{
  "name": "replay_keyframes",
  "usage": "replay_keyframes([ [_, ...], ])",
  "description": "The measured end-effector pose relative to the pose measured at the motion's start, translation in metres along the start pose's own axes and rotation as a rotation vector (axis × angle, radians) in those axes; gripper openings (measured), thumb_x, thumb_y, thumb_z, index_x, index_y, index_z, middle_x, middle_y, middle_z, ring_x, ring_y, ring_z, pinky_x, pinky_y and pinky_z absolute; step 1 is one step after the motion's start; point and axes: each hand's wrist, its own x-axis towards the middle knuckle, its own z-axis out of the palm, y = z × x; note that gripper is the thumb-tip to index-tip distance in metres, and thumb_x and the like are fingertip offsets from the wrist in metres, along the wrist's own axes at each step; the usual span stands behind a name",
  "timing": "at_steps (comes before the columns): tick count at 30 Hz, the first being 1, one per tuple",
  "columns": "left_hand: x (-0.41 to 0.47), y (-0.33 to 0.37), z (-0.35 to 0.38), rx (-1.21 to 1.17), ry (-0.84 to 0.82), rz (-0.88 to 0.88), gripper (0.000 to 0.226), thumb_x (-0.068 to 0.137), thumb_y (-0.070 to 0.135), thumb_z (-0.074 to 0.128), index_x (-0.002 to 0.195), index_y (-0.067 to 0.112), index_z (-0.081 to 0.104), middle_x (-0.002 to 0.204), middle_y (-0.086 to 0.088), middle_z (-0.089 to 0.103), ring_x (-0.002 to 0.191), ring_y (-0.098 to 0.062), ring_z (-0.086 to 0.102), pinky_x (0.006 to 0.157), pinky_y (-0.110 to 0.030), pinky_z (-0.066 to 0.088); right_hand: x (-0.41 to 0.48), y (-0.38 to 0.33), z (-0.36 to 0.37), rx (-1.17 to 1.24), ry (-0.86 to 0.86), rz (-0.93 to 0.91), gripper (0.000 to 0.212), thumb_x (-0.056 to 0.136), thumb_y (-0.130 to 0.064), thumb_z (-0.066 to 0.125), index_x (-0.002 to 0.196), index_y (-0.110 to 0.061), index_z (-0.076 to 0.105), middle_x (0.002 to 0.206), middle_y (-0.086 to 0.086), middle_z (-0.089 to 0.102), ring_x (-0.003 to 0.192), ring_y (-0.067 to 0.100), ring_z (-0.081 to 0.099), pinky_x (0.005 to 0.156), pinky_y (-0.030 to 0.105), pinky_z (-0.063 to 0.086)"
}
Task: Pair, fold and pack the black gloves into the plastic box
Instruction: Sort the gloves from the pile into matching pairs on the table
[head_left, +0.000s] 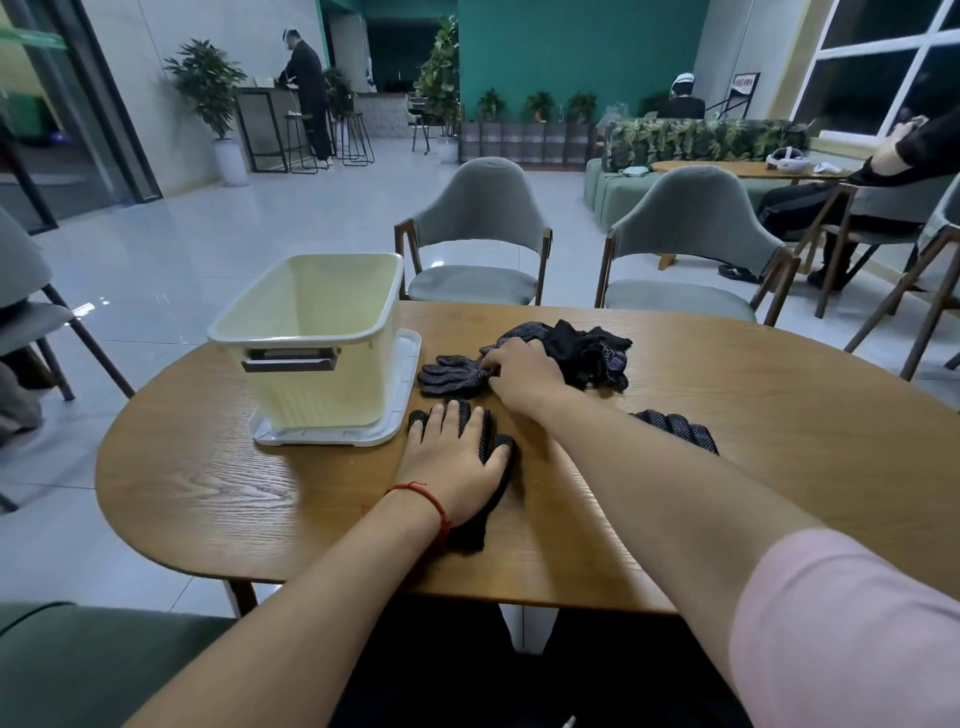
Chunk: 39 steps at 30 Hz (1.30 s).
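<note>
Two hands in play: left hand (457, 460) lies flat, fingers straight, pressing the near glove (475, 530) onto the table (727, 467). And the other?
— Right hand (514, 366) pinches the cuff of a second glove (447, 375), touching the heap of gloves (587, 348) — just right of the plastic box (311, 322).

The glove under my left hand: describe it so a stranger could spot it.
On the wooden table, look right of the cream plastic box, toward the near edge. The black dotted glove lies there, the only one pressed flat under the left hand; the glove pile sits farther back.
</note>
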Motion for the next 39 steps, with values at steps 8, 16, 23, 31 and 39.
replay_keyframes([
  [8, 0.0, -0.002, 0.0, 0.002, 0.016, 0.022, 0.08, 0.1, 0.072, 0.015, 0.168, 0.03, 0.013, 0.176, -0.006, 0.007, 0.163, -0.023, -0.002, 0.131, -0.049, 0.004, 0.008, -0.021, -0.025, 0.04, 0.056, -0.008, 0.016, 0.089, -0.033, 0.043, 0.082, -0.024, 0.055, 0.11, 0.003, 0.063, 0.113, 0.033, 0.054, 0.099, 0.049, 0.041],
  [16, 0.0, -0.001, 0.0, 0.006, 0.013, 0.009, 0.079, 0.101, 0.071, 0.017, 0.168, 0.03, 0.013, 0.177, -0.005, 0.006, 0.163, -0.023, -0.002, 0.131, -0.049, 0.002, 0.01, -0.005, -0.022, 0.228, 0.336, -0.027, 0.011, 0.101, -0.024, 0.059, 0.1, -0.023, 0.07, 0.098, -0.004, 0.064, 0.099, 0.024, 0.061, 0.082, 0.036, 0.047],
  [23, -0.001, 0.0, -0.002, -0.005, -0.018, 0.007, 0.078, 0.102, 0.07, 0.017, 0.168, 0.03, 0.009, 0.177, -0.006, 0.001, 0.163, -0.023, -0.005, 0.131, -0.049, 0.0, -0.001, 0.005, -0.011, 0.157, 0.038, -0.247, 0.04, 0.089, -0.019, 0.071, 0.129, -0.021, 0.068, 0.126, 0.002, 0.064, 0.114, 0.019, 0.059, 0.102, 0.036, 0.049],
  [31, -0.001, 0.0, -0.002, 0.009, -0.021, 0.006, 0.079, 0.102, 0.071, 0.016, 0.169, 0.029, 0.009, 0.177, -0.005, 0.001, 0.163, -0.022, -0.005, 0.131, -0.048, -0.001, 0.01, 0.007, -0.017, 0.512, 0.127, 0.102, 0.023, 0.096, -0.014, 0.057, 0.094, -0.03, 0.074, 0.098, -0.01, 0.068, 0.101, 0.021, 0.07, 0.074, 0.031, 0.052],
  [39, -0.001, 0.0, -0.002, 0.003, -0.011, 0.008, 0.079, 0.101, 0.071, 0.017, 0.168, 0.029, 0.01, 0.177, -0.006, 0.003, 0.163, -0.023, -0.004, 0.131, -0.048, 0.0, -0.009, 0.004, -0.023, 0.28, -0.1, -0.018, 0.042, 0.076, -0.061, 0.082, 0.098, -0.029, 0.066, 0.099, -0.008, 0.069, 0.093, 0.013, 0.065, 0.08, 0.036, 0.057],
])
